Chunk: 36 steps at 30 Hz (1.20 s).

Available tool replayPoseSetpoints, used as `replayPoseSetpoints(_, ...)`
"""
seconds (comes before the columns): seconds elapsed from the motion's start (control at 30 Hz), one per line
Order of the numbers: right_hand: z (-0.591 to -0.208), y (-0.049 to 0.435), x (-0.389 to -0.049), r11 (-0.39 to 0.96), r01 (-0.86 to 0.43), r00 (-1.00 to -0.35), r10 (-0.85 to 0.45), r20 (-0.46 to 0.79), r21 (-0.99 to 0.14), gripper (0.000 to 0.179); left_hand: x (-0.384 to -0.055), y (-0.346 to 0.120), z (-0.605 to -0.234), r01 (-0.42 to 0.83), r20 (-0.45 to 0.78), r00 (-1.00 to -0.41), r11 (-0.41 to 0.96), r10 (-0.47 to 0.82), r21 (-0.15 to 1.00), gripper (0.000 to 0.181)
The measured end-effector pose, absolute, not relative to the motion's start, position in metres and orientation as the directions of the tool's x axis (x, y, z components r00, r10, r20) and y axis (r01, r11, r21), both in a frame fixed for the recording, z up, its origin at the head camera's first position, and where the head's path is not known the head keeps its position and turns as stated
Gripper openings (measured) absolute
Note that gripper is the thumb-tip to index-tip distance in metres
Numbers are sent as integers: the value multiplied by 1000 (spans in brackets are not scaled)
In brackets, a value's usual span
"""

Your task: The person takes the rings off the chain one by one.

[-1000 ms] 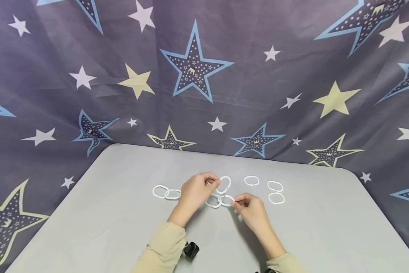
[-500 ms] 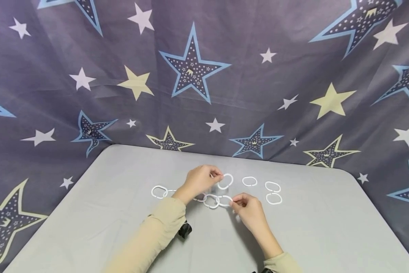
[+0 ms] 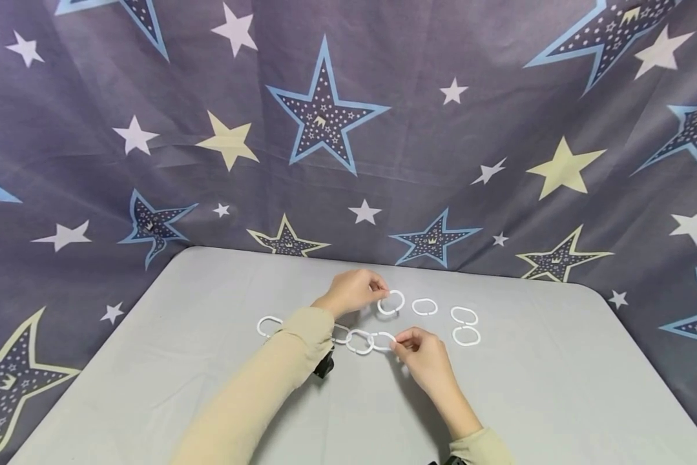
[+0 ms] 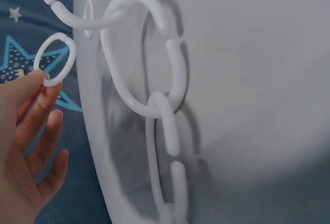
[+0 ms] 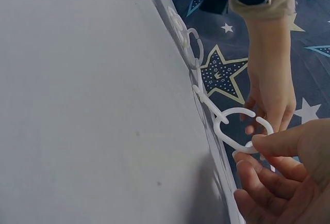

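My left hand (image 3: 353,292) pinches a single white plastic chain link (image 3: 390,314) between thumb and fingertips, raised behind the chain. The link is an oval with a small gap, seen also in the left wrist view. Several such links, hooked together, form a white chain (image 4: 116,91) across the table, part of it hidden by my left forearm. With thumb and fingers my right hand (image 3: 428,356) pinches the end link (image 5: 220,131) at the chain's right end. That link's gap faces away from me. The held single link and the chain look apart.
A loose white link (image 3: 424,299) lies behind my right hand. Further right lie two more, an upper link (image 3: 464,307) and a lower link (image 3: 466,345), one in front of the other. The grey table (image 3: 534,387) ends at a star-patterned curtain (image 3: 418,161).
My left hand has moved away from me and slightly right with the single link, its forearm now covering more of the chain. The right hand keeps its grip on the end link, almost still.
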State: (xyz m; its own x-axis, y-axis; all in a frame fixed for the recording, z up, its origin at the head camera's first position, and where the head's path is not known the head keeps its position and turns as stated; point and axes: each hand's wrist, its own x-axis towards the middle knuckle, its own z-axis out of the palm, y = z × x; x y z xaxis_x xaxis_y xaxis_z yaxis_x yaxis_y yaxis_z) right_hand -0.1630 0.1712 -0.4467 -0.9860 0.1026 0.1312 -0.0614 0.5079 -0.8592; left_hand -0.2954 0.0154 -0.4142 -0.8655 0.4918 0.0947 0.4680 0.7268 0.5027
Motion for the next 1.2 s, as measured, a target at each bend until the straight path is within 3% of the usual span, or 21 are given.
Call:
replayPoseSetpoints(0.2,-444,171,-162,502,-57,-986,105,126,-863,5,-310,25,-422,500,57,-842,735,536,458,9)
replayPoseSetpoints(0.53,-445,168,-157,477,-81,-986,90,140,-875,8,-316,34,-430,451,-32,-859,784,511,426,7)
replayPoseSetpoints(1.2,-448,172,-160,503,-88,-984,90,153,-860,7,-323,36,-436,484,38,-861,792,508,373,6)
